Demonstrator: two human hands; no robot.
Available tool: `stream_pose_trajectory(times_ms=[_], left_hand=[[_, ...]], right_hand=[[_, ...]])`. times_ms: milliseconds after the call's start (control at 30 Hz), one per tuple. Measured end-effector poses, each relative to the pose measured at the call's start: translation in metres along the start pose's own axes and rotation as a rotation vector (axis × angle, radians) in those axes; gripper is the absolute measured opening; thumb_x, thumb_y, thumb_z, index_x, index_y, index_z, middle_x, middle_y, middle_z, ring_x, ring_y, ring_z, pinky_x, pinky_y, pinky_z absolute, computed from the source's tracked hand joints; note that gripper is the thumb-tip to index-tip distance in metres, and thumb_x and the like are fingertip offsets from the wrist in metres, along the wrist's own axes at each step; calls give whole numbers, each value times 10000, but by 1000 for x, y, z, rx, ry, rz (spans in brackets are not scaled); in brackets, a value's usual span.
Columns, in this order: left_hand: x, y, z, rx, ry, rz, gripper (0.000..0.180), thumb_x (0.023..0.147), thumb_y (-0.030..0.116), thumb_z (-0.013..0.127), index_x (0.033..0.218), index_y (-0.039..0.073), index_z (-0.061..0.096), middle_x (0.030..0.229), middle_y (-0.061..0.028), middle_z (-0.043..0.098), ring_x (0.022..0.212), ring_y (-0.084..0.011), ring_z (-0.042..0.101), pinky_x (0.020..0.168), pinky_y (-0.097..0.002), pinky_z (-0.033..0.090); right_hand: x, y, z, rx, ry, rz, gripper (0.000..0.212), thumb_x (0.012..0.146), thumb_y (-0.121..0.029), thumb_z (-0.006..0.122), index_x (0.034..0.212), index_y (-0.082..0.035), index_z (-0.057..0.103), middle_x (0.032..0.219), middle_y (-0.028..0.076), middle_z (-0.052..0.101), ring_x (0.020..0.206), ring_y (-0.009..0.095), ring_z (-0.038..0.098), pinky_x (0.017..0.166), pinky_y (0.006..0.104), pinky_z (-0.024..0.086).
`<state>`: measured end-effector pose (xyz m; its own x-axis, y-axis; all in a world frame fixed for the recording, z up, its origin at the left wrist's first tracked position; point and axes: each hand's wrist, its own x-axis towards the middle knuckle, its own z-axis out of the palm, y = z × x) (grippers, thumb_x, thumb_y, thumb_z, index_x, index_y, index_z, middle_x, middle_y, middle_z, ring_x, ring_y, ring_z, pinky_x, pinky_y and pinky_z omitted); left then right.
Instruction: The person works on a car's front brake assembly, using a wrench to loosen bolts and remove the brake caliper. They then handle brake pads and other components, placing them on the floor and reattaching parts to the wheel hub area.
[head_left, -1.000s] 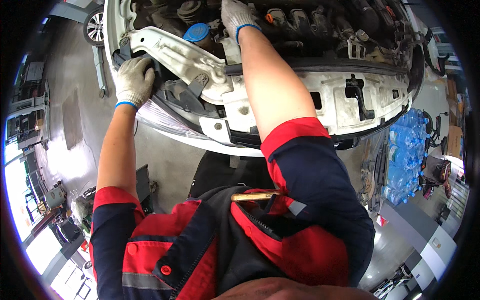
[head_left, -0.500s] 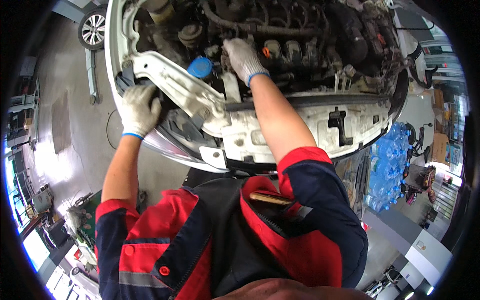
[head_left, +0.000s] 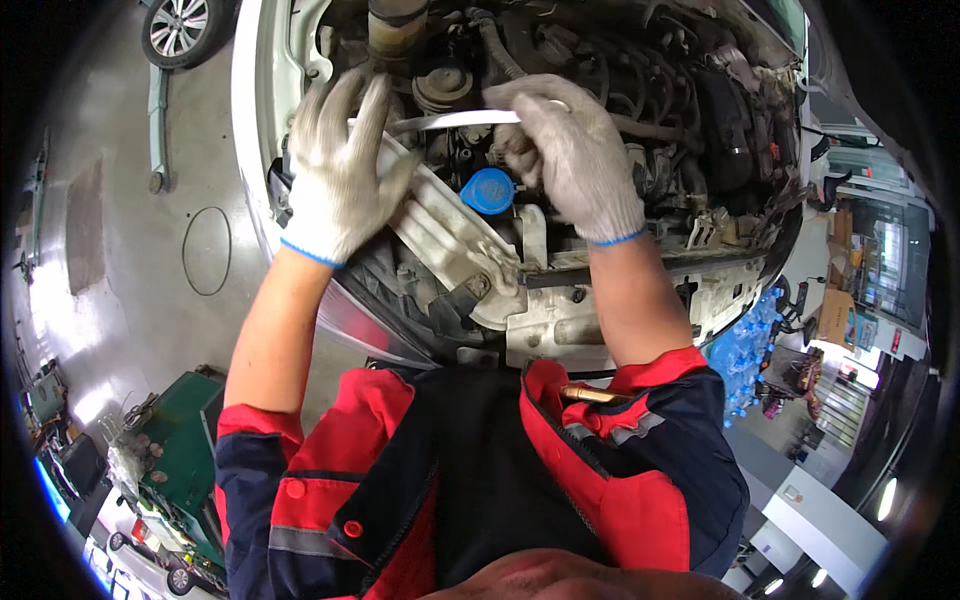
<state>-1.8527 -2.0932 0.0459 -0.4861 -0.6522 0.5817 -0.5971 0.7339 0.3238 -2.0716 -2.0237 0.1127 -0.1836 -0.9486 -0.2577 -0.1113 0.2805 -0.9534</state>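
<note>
My right hand point(head_left: 575, 155), in a white knit glove, is closed around a thin, pale strip point(head_left: 465, 119); what kind of strip it is does not show. The strip stretches leftward above the engine bay, and its far end runs behind the fingers of my left hand point(head_left: 345, 170). That hand, gloved alike, is raised over the left front corner of the bay with its fingers stretched and spread. Between the hands sits a blue cap point(head_left: 488, 191). A dirty white metal body panel point(head_left: 455, 235) slants below the left glove.
The dark, crowded engine point(head_left: 620, 80) fills the far side. A car wheel point(head_left: 183, 28) and a thin hoop point(head_left: 207, 252) are on the floor at left. Blue water bottles point(head_left: 742, 355) stand at right, with cardboard boxes point(head_left: 835, 318) behind.
My right hand has come up out of the engine with the pale strip in it. My left hand has lifted off the fender corner, its fingers spreading. The view has shifted.
</note>
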Motion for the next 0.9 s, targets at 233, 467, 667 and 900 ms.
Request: stream_pose_trajectory(times_ms=[233,467,667,900], left_hand=[[30,-93,56,-138,-40,-384,297,931,193,569,1201,119,670,956,-206,730,875,-405,716,821,-477,571],[50,-75,61,78,-547,-381,208,926,157,504,1032,105,676,956,-189,733,930,-404,710,813,-511,558],[47,-80,57,57,-487,-323,193,925,181,522,1022,105,672,925,-173,733,876,-397,715,774,-498,570],[48,-79,62,150,-581,-295,193,938,223,554,1059,115,658,910,-158,724,877,-379,713,776,-487,571]], right_hand=[[90,36,-21,-654,-357,14,509,1059,-400,474,1366,-16,605,1265,180,665,1081,262,671,913,369,549],[124,195,-6,-1708,-807,-595,238,813,-251,622,851,-48,741,964,172,715,965,339,687,856,436,538],[139,266,-12,-1560,-583,-556,137,753,-161,609,742,-110,735,779,168,691,808,353,698,766,491,558],[165,262,24,-1656,-918,-18,254,757,-224,661,928,-101,803,977,186,757,966,373,719,823,451,568]])
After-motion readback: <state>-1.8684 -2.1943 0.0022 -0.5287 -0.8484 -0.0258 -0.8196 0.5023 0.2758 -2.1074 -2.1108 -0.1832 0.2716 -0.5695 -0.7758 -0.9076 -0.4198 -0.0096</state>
